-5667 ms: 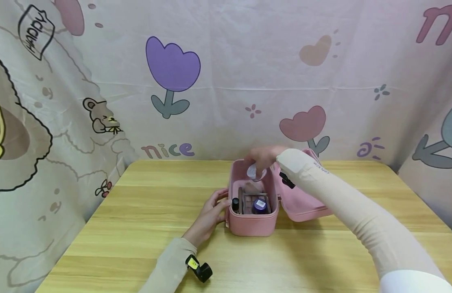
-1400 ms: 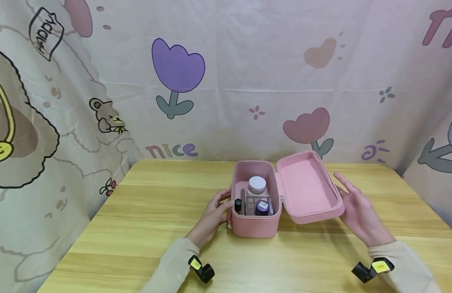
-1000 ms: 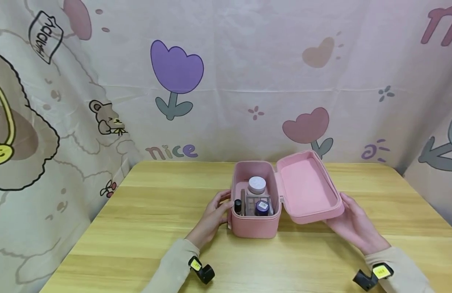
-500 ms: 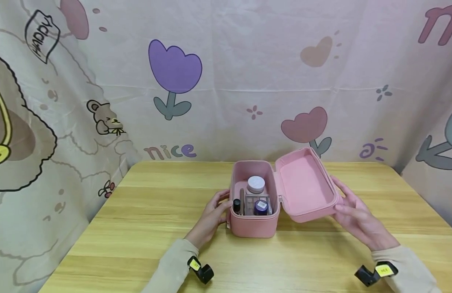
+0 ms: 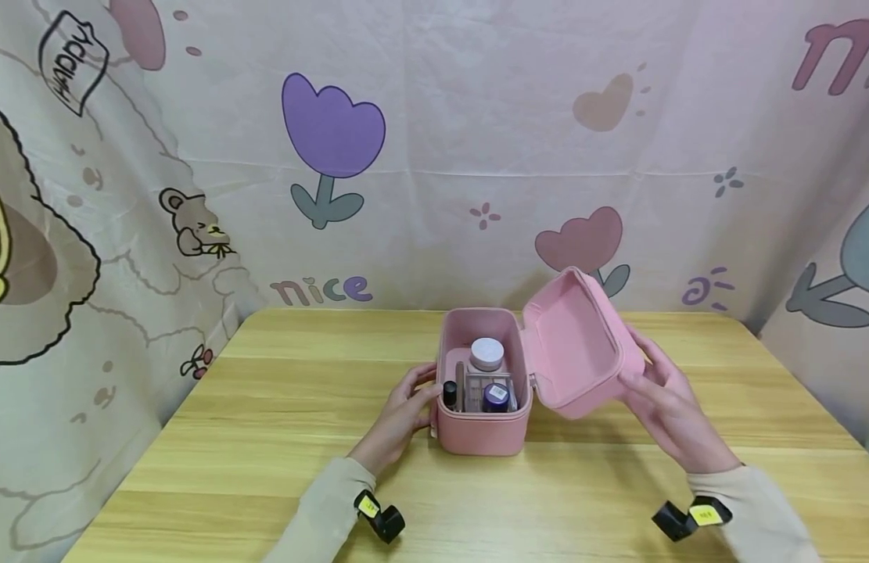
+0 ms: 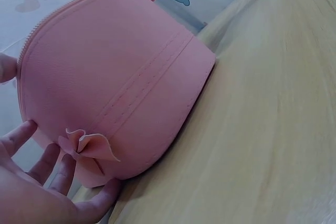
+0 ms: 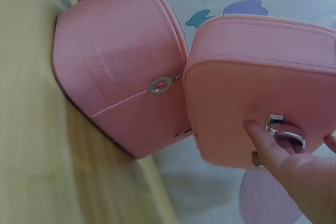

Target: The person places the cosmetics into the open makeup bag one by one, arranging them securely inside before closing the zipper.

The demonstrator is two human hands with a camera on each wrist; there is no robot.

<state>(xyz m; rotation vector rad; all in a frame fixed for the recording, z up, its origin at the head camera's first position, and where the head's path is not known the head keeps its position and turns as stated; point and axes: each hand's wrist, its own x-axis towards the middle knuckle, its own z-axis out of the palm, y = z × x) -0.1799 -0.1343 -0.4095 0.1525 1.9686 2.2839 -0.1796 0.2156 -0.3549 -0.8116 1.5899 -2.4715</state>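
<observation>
A pink makeup case (image 5: pixel 482 438) stands on the table, its lid (image 5: pixel 571 340) hinged up and tilted on the right. My left hand (image 5: pixel 397 421) grips the case's left side, thumb at the rim. In the left wrist view, its fingertips press around a small pink bow (image 6: pixel 89 146). My right hand (image 5: pixel 669 414) holds the lid's outer edge, its fingers at the metal-fitted handle (image 7: pixel 289 134) in the right wrist view. Inside the case are a white-lidded jar (image 5: pixel 486 353), a purple-lidded jar (image 5: pixel 496 397), a clear palette (image 5: pixel 475 385), a slim brown stick (image 5: pixel 460 385) and a black-capped item (image 5: pixel 450 393).
The wooden table (image 5: pixel 265 438) extends around the case. A printed cloth (image 5: pixel 434 156) hangs behind and on both sides. A zipper pull (image 7: pixel 160 84) dangles at the hinge side of the case.
Earlier, the right hand was inside the case with the white-lidded jar. It then moved to the lid, and the lid has tilted further up and left. The left hand has stayed at the case.
</observation>
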